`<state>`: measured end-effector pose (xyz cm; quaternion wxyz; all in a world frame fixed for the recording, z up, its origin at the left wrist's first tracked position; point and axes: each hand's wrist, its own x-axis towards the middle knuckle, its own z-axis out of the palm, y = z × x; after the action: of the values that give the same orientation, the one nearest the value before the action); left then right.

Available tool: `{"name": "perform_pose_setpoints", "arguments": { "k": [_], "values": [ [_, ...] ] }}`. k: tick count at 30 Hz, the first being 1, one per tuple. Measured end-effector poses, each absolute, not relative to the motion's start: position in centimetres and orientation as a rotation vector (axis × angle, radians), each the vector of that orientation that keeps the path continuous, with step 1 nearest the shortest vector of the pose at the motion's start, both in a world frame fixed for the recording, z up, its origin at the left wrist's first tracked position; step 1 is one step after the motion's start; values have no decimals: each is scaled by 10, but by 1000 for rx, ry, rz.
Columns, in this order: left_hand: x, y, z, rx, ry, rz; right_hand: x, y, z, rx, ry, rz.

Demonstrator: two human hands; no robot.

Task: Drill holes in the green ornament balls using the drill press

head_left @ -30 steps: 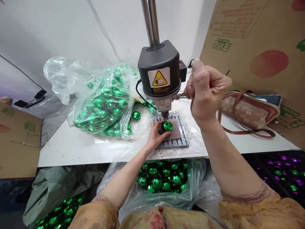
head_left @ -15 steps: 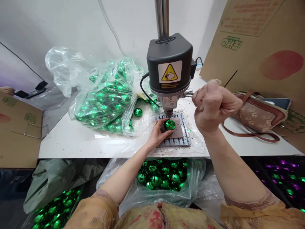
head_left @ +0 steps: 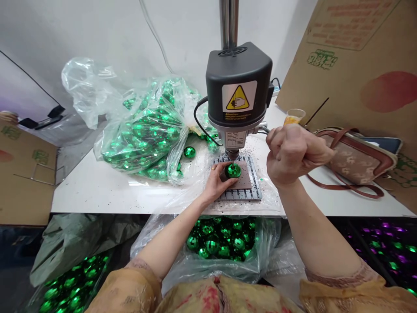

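Holding 1 green ball [head_left: 233, 171] beneath drill press [head_left: 239, 78] with left grip [head_left: 216, 180]; grasping lever [head_left: 263, 126] beside drill press with right grip [head_left: 291, 154]; risk of ball slip from loose pinch, exposing fingertips [head_left: 236, 180] to bit [head_left: 233, 161]

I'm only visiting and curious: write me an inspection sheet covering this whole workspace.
Surface: white table, dark specks scattered.
Job's things: green faceted ball over a brown pad, under the drill press.
Clutter: plastic bag of green balls, handbag, small cup.
Hands: left hand steadies the ball; right hand is closed, apparently around the drill's lever.
Cables: black one beside the drill; pale one along the wall.
Surroundings: printed cardboard at right.
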<state>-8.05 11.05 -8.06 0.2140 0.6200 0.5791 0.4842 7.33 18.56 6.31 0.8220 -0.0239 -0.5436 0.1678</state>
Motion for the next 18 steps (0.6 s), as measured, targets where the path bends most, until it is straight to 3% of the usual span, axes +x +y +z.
{"name": "perform_pose_setpoints", "arguments": {
  "k": [18],
  "values": [
    [-80, 108, -81, 1717, 1619, 1348, 80, 183, 44, -25, -1227, 274]
  ]
}}
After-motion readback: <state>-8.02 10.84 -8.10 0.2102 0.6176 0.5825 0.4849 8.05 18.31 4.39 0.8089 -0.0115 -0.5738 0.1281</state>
